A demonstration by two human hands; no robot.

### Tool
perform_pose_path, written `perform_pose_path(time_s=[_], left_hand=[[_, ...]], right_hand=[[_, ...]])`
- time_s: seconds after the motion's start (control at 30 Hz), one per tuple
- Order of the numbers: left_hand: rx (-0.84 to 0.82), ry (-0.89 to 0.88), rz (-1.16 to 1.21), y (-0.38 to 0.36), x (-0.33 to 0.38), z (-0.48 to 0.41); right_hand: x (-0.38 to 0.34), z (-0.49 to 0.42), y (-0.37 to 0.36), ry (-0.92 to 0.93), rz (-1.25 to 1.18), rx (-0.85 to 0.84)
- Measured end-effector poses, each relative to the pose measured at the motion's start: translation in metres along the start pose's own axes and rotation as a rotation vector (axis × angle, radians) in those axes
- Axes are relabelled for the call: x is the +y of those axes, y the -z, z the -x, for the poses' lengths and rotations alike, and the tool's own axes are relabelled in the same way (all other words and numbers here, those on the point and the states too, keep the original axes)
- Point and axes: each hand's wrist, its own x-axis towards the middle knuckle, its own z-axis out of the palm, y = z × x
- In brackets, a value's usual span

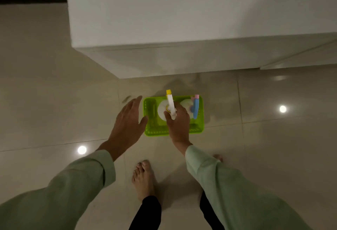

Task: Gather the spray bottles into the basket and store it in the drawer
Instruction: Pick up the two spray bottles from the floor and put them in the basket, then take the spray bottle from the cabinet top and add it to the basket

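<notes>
A lime-green plastic basket (152,120) stands on the floor in front of me. Two white spray bottles stand upright in it. One bottle has a white-and-yellow trigger head (170,102), and my right hand (177,122) grips it at the neck. Toward the basket's right side stands the second bottle, with a blue-and-pink trigger head (196,108). My left hand (128,122) hovers open, fingers spread, just beside the basket's left wall; I cannot tell if it touches.
A white cabinet (182,58) rises right behind the basket, with a drawer front edge at the right (291,56). Glossy beige floor tiles (273,147) reflect ceiling lights. My bare feet (144,178) stand just short of the basket.
</notes>
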Motion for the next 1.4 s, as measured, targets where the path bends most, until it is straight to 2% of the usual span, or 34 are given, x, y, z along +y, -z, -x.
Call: perform_pose_path(time_s=[0.13,0.37,0.63,0.8,1.0,1.2,1.4], left_hand=[[0.003,-0.012,-0.005,-0.014,-0.012,-0.021],[0.009,-0.024,-0.001,-0.015,-0.019,-0.027],[0.041,-0.059,-0.009,-0.001,0.002,-0.014],[0.06,-0.113,-0.011,0.018,0.036,0.009],[0.137,-0.19,0.014,0.056,0.108,0.048],[0.322,-0.308,0.03,0.119,0.201,0.066],[0.413,-0.32,0.02,0.179,0.272,0.047]], right_hand=[[0.02,-0.007,-0.024,0.044,0.056,-0.031],[0.028,-0.005,-0.036,0.015,0.095,-0.035],[0.028,0.003,-0.007,-0.039,0.051,-0.239],[-0.002,0.023,0.035,0.033,-0.017,-0.295],[-0.075,0.035,0.123,0.186,-0.094,-0.128],[-0.164,0.002,0.227,0.371,-0.186,0.021],[-0.233,-0.053,0.293,0.428,-0.14,0.025]])
